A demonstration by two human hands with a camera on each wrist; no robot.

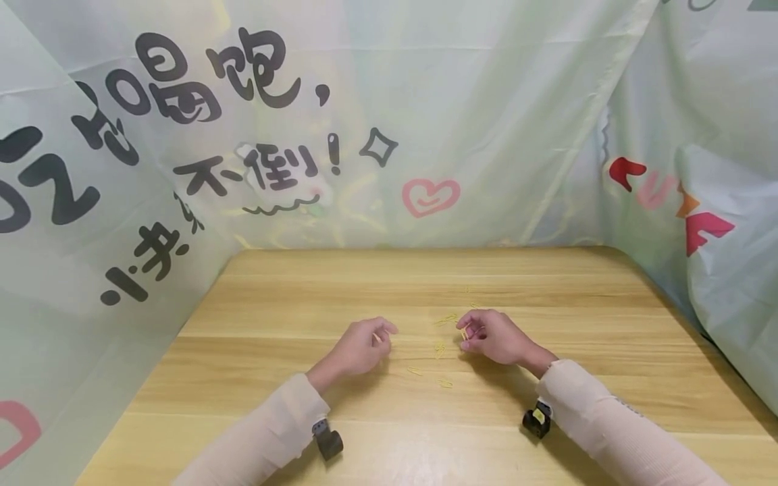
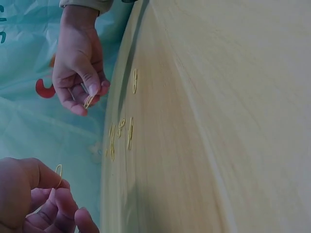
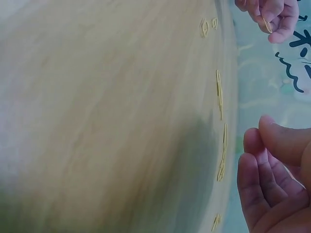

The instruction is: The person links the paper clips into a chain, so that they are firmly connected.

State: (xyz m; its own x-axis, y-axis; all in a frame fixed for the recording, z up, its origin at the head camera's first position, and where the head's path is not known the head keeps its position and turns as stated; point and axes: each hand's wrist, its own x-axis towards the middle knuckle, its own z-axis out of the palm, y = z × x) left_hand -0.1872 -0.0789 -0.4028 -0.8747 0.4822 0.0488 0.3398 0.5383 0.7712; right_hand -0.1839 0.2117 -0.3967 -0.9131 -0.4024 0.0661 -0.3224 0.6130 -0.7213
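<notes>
"Over the pale wood-grain tabletop [image 1: 395, 425], what is being held?"

"The left hand [image 1: 363, 346] pinches a slim yellow wire paper clip [image 2: 60, 175] at its fingertips, the rounded end pointing up in the left wrist view."

"And the right hand [image 1: 497, 337]?"

"Also pinching: a second yellow clip [image 1: 464, 333] (its long axis slants steeply in the head view). Loose yellow paper clips [image 1: 440, 349] lie between them, one pointing roughly left to right."

head — forward, downward | wrists — close, seemingly tipped sideways | shared: hands [image 1: 494, 336]
</notes>
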